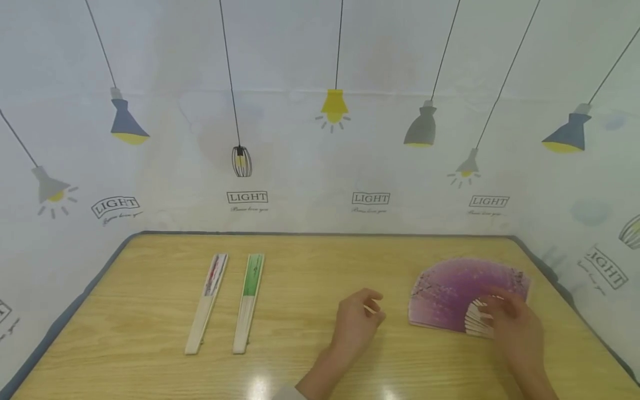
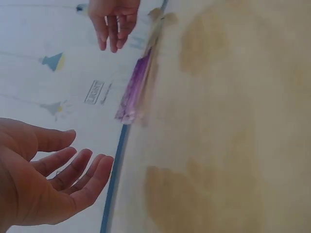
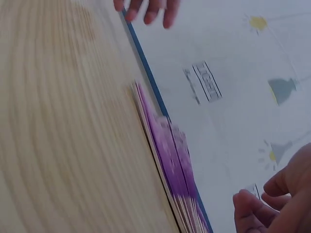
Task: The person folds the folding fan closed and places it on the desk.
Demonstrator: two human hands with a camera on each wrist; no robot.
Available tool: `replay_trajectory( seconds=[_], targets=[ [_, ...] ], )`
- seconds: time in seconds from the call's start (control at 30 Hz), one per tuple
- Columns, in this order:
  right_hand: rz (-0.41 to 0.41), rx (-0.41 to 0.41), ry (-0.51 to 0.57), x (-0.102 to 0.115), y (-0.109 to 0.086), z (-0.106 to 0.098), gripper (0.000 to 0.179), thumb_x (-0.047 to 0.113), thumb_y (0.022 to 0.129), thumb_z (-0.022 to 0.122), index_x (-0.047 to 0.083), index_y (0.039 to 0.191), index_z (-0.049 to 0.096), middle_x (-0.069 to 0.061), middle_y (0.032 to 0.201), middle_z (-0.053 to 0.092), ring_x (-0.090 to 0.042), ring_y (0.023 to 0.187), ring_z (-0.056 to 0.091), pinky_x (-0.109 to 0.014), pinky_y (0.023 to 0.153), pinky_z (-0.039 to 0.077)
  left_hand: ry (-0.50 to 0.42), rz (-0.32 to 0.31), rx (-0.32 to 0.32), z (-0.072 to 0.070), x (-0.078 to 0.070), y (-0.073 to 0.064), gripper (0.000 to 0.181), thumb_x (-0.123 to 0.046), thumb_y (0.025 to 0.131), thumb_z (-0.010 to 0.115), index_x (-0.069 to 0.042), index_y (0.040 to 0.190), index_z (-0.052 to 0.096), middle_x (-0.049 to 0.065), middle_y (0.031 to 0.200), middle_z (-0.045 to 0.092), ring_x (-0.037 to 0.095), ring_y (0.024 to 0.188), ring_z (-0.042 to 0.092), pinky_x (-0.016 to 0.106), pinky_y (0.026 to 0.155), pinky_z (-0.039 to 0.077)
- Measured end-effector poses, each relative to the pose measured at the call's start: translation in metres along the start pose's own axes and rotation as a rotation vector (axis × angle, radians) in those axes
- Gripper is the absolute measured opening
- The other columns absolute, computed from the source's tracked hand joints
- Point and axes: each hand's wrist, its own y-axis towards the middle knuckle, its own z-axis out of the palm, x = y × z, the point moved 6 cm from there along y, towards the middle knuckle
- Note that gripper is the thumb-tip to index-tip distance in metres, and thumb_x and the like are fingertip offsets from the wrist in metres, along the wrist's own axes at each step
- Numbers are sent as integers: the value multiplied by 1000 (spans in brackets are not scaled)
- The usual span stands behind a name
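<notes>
A purple folding fan [image 1: 445, 294] with blossom branches lies spread on the right side of the table. Over its pale ribs hovers my right hand [image 1: 522, 333], fingers loosely bent. The right wrist view shows a gap between that hand [image 3: 286, 204] and the fan [image 3: 167, 162]. My left hand [image 1: 356, 322] is held above the table to the left of the fan, holding nothing. Its relaxed, slightly bent fingers show in the left wrist view. On the left lie two folded fans, one with a white and red patterned end [image 1: 215, 275], the other with a green end [image 1: 253, 278].
The wooden table [image 1: 310, 272] has a dark blue edge [image 1: 320, 233] along its back and sides. Close behind and beside it stands a white wall covering [image 1: 300, 172] printed with hanging lamps and lettering.
</notes>
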Motion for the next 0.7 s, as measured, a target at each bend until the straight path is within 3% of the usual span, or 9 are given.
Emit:
replay_trajectory(
  seconds=[0.07,0.1,0.23,0.3,0.4,0.53,0.63,0.7],
  targets=[
    [65,-76,1,-15,4,-13,37,21,101,48,0,131,51,9,92,67,9,71,60,-14,62,55,-9,2,13,8,2,-3,25,4,81,71,-2,106,67,-1,80,61,4,66,55,16,53,50],
    [98,-109,-18,-21,5,-19,37,22,101,47,0,131,51,9,93,67,11,69,57,-13,60,54,-10,5,19,11,2,-4,25,4,81,71,-2,105,67,-2,79,62,3,66,55,16,53,50],
    [236,-204,-100,-47,7,-36,44,27,99,46,8,139,47,-9,115,64,11,73,49,-10,57,46,-20,1,36,21,3,-8,25,5,79,71,-3,102,68,-3,77,62,1,65,54,15,54,50],
    [265,-214,-130,-56,7,-40,48,30,98,46,9,142,44,-18,129,55,10,73,46,-11,58,42,-24,0,38,23,4,-9,24,5,79,71,-3,102,68,-2,77,63,2,66,55,15,56,50],
    [294,-195,-132,-66,7,-43,54,34,97,48,8,143,41,-19,131,53,12,70,45,-14,64,40,-37,-6,37,26,7,-11,24,5,79,71,-3,101,68,0,78,64,2,67,56,16,57,51],
    [312,-143,-156,-70,10,-44,61,38,96,51,5,145,38,-21,132,53,16,64,41,-30,89,44,-60,2,29,27,9,-13,23,6,79,71,-2,100,68,2,77,66,3,67,58,16,56,51],
    [298,-102,-176,-70,14,-43,65,40,95,52,1,145,35,-25,131,50,-10,83,63,-47,105,36,-99,4,26,28,8,-14,22,7,78,71,-2,99,68,3,77,66,3,65,58,16,54,51],
    [287,-79,-193,-70,17,-42,67,40,95,53,-1,144,34,-26,130,49,-31,107,59,-52,109,29,-127,-6,31,29,9,-14,22,7,79,70,-1,99,68,3,78,65,3,64,57,15,53,51]
  ],
)
